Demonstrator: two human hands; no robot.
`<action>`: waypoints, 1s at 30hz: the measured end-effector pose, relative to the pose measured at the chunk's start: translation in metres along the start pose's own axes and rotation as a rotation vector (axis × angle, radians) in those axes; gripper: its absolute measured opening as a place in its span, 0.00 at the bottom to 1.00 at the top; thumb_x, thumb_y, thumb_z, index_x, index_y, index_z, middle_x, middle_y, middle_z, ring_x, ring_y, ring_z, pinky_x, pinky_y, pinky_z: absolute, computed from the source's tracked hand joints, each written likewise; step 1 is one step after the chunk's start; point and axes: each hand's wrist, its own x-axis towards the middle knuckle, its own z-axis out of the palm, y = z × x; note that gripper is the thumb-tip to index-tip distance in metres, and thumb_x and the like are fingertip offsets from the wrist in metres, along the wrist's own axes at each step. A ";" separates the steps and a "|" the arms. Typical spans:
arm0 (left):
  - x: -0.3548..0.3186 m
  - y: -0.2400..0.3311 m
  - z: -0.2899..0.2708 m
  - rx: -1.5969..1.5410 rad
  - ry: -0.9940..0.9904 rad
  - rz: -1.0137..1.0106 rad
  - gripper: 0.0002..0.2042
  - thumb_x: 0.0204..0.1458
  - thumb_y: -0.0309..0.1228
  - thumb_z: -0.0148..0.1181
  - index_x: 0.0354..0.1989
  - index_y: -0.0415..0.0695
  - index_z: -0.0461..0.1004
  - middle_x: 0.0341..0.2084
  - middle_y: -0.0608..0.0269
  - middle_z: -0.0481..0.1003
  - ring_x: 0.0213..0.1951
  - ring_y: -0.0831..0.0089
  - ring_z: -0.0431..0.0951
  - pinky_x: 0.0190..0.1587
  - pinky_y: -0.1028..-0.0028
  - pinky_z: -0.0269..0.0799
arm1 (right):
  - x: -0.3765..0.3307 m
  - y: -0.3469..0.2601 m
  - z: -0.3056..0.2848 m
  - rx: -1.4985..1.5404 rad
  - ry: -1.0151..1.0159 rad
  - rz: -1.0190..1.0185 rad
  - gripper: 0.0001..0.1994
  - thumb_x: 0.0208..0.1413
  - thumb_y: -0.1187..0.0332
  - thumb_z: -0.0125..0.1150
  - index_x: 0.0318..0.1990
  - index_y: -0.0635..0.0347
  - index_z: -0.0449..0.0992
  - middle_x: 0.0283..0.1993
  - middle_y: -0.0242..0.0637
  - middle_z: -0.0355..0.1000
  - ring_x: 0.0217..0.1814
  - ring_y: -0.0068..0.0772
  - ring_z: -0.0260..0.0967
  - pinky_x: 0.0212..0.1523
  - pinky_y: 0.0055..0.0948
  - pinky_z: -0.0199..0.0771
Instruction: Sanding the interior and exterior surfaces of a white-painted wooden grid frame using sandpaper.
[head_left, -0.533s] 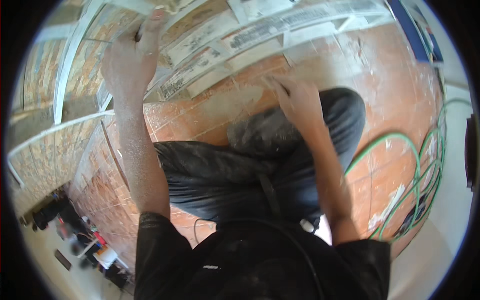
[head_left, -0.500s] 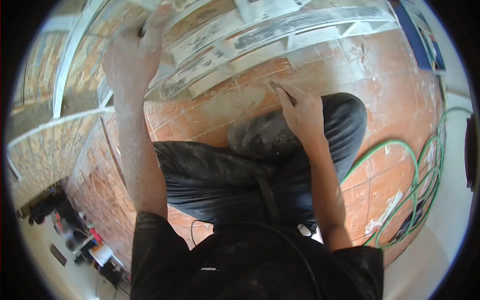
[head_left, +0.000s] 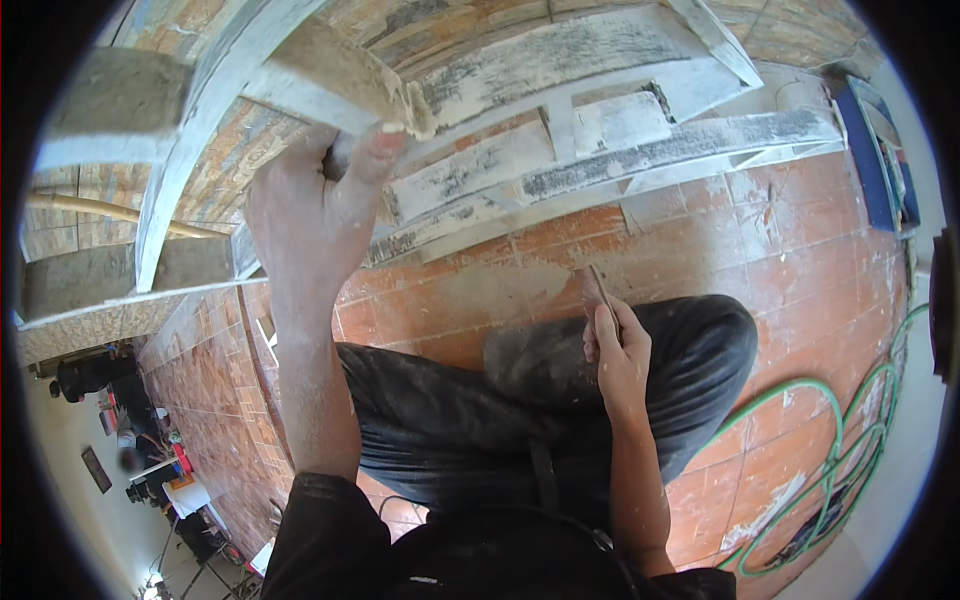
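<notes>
a view straight down from a person's head, crouched on a floor of terracotta tiles (head_left: 800, 250) beside a tiled ledge. the left hand (head_left: 310, 215) is raised high, fingers clenched around the edge of a pale, mortar-smeared strip (head_left: 330, 95) of the ledge, thumb pressed along its face. half a second ago this hand sat further up and left in the picture, so the head has dipped closer to the ledge and the grip now fills more of the view.

the right hand (head_left: 618, 360) rests over the bent knee in dark trousers (head_left: 450, 420), fingers closed on a thin flat tool (head_left: 598, 290) – a blade or small scraper, too narrow to name surely. a moment back this hand reached up against the ledge; now it has drawn down, tool tip off the surface – likely a pause between strokes.

a green hose (head_left: 850, 440) loops on the floor at right. clutter lies far below at lower left.
</notes>
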 end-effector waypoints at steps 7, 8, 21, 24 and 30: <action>-0.005 0.000 -0.001 -0.105 -0.009 0.034 0.39 0.40 0.71 0.51 0.22 0.38 0.75 0.08 0.60 0.66 0.15 0.66 0.70 0.21 0.68 0.62 | -0.002 -0.008 0.004 0.008 -0.032 -0.025 0.12 0.62 0.70 0.49 0.48 0.68 0.71 0.32 0.31 0.70 0.30 0.15 0.60 0.32 0.16 0.60; -0.005 -0.001 0.000 -0.136 0.017 0.055 0.38 0.40 0.70 0.53 0.23 0.37 0.76 0.09 0.60 0.67 0.15 0.67 0.70 0.21 0.68 0.62 | -0.001 -0.009 0.003 0.008 -0.030 -0.023 0.12 0.62 0.70 0.49 0.48 0.68 0.71 0.32 0.31 0.70 0.30 0.15 0.60 0.32 0.16 0.60; -0.003 0.009 -0.003 -0.036 -0.042 -0.010 0.37 0.39 0.70 0.53 0.27 0.40 0.78 0.11 0.60 0.69 0.18 0.63 0.73 0.24 0.66 0.66 | 0.092 -0.146 0.026 -1.001 0.343 -1.152 0.08 0.56 0.73 0.55 0.42 0.59 0.78 0.26 0.46 0.73 0.22 0.36 0.71 0.25 0.29 0.70; -0.002 0.012 -0.005 0.008 -0.071 -0.045 0.39 0.48 0.68 0.43 0.27 0.36 0.77 0.14 0.50 0.69 0.22 0.53 0.72 0.27 0.60 0.63 | 0.060 -0.140 0.021 -1.170 0.225 -1.033 0.07 0.55 0.73 0.56 0.38 0.58 0.79 0.24 0.46 0.72 0.22 0.41 0.72 0.24 0.32 0.70; 0.001 0.012 -0.001 -0.010 -0.059 -0.033 0.36 0.46 0.67 0.45 0.32 0.41 0.77 0.18 0.47 0.74 0.29 0.49 0.76 0.33 0.58 0.68 | 0.065 -0.165 0.028 -0.981 0.267 -1.033 0.05 0.53 0.71 0.59 0.35 0.60 0.79 0.28 0.40 0.76 0.28 0.37 0.76 0.28 0.29 0.74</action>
